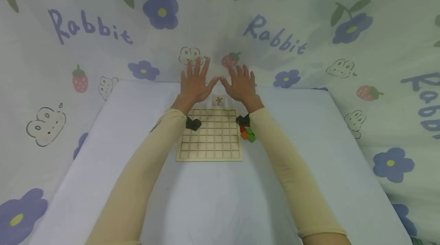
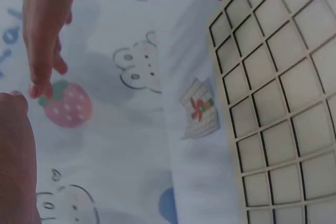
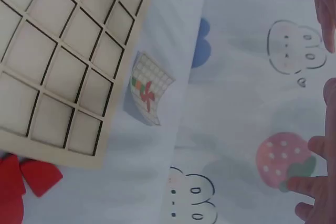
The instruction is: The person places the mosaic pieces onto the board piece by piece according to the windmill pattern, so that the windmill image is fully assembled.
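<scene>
Both hands are raised over the far end of the table with fingers spread. My left hand [image 1: 195, 85] has straight fingers and holds nothing. Beside it my right hand [image 1: 241, 84] is spread the same way, its thumb tip close to the left thumb tip. Below them on the table lies a wooden grid board [image 1: 210, 134] with square cells. Just beyond its far edge is a small curled paper card [image 1: 218, 100], printed with a grid and a red, green and orange pattern [image 3: 148, 94]. Right of the board sits a small pile of red, orange and green pieces [image 1: 248, 135], partly hidden by the right forearm.
A white cloth covers the table [image 1: 295, 123]. Behind and around it hangs a curtain [image 1: 213, 16] with rabbits, strawberries and blue flowers. Dark wrist-worn devices [image 1: 194, 123] show at both forearms, over the board's edges in the head view.
</scene>
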`<state>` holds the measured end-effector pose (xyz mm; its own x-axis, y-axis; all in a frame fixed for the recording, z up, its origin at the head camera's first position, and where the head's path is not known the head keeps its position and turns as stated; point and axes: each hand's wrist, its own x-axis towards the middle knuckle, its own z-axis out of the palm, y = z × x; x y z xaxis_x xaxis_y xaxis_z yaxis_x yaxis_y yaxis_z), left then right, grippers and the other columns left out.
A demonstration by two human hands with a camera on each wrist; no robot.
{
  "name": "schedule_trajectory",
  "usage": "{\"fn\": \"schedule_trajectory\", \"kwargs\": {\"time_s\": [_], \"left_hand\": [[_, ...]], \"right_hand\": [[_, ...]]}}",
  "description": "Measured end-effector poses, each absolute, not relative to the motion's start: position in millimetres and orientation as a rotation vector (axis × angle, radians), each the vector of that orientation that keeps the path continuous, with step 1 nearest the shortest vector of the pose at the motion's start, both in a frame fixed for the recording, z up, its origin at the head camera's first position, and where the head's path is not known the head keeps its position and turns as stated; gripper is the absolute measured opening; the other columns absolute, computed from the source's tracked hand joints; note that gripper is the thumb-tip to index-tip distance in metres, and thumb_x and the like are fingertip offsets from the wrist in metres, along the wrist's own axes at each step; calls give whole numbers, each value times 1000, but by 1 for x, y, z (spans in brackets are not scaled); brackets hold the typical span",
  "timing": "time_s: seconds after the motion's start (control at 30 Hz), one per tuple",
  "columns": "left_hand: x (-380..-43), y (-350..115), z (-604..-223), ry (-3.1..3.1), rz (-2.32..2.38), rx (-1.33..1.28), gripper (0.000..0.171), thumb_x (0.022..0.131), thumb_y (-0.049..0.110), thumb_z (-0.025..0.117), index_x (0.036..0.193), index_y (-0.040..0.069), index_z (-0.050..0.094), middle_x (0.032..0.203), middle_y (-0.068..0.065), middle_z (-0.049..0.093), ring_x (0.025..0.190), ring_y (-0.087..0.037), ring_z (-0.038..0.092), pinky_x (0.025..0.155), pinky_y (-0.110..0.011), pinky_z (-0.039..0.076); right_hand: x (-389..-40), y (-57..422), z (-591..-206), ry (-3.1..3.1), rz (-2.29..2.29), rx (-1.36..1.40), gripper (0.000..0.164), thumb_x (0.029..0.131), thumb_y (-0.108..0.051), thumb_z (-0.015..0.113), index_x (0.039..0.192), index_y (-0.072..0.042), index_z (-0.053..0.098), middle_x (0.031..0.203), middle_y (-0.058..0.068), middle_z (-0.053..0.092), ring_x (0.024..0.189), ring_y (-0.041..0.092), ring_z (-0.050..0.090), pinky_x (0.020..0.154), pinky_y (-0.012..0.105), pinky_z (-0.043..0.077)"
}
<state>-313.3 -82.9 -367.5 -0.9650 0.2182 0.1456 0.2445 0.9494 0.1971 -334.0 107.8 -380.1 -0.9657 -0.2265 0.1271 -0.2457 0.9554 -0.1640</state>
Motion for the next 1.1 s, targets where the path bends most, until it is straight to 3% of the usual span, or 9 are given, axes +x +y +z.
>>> {"fn": "schedule_trajectory", "kwargs": {"time_s": [0.07, 0.13, 0.3, 0.4, 0.63, 0.8, 0.97, 1.1], "left_hand": [[-303, -88, -365, -2951, -325, -435, 76, 98, 66, 18, 157, 28, -12, 163, -10, -9, 146, -39, -13, 112, -64, 5], [-288, -94, -365, -2919, -328, -515, 77, 98, 66, 20, 157, 28, -12, 164, -10, -8, 146, -37, -14, 113, -63, 6], [-235, -114, -381, -2835, -399, -731, 78, 100, 61, 34, 159, 23, -1, 164, -12, 4, 147, -40, -1, 111, -64, 15], [-200, -126, -400, -2850, -482, -840, 79, 100, 57, 41, 159, 22, 3, 163, -13, 6, 147, -40, 0, 110, -66, 16], [-148, -152, -449, -3039, -528, -852, 81, 98, 58, 44, 160, 20, 8, 163, -14, 4, 147, -41, -1, 110, -67, 12], [-134, -168, -477, -3119, -505, -730, 84, 96, 58, 49, 159, 14, 14, 162, -20, 8, 146, -46, 3, 109, -68, 12], [-128, -174, -494, -3114, -497, -698, 86, 95, 59, 50, 158, 12, 15, 162, -20, 5, 146, -46, 1, 111, -66, 6], [-123, -172, -503, -3094, -504, -674, 87, 95, 60, 49, 159, 13, 14, 163, -19, 3, 146, -43, -1, 111, -65, 2]], "right_hand": [[-330, 114, -378, -2988, 284, 420, 70, 100, -63, 24, 158, -25, 21, 157, 13, 28, 147, 37, 11, 114, 60, 8], [-323, 123, -379, -2974, 310, 494, 67, 101, -59, 29, 156, -22, 28, 153, 12, 36, 144, 36, 23, 112, 60, 17], [-300, 147, -397, -3028, 442, 626, 53, 101, -44, 50, 143, -12, 51, 137, 13, 56, 124, 36, 50, 99, 56, 40], [-285, 157, -415, -3125, 486, 584, 48, 97, -39, 59, 136, -10, 59, 130, 15, 59, 117, 37, 54, 95, 55, 44], [-270, 163, -454, -3150, 359, 445, 41, 92, -39, 65, 121, -11, 72, 112, 13, 63, 98, 36, 56, 80, 53, 49], [-266, 164, -470, -3133, 385, 286, 36, 92, -36, 65, 117, -13, 74, 106, 9, 66, 94, 32, 56, 78, 51, 47], [-265, 167, -481, -3085, 651, 137, 31, 91, -34, 68, 111, -11, 74, 103, 5, 68, 97, 29, 56, 85, 52, 43], [-264, 167, -482, -2987, 933, 79, 21, 86, -26, 72, 98, -9, 74, 91, 5, 71, 86, 24, 61, 81, 45, 48]]}}
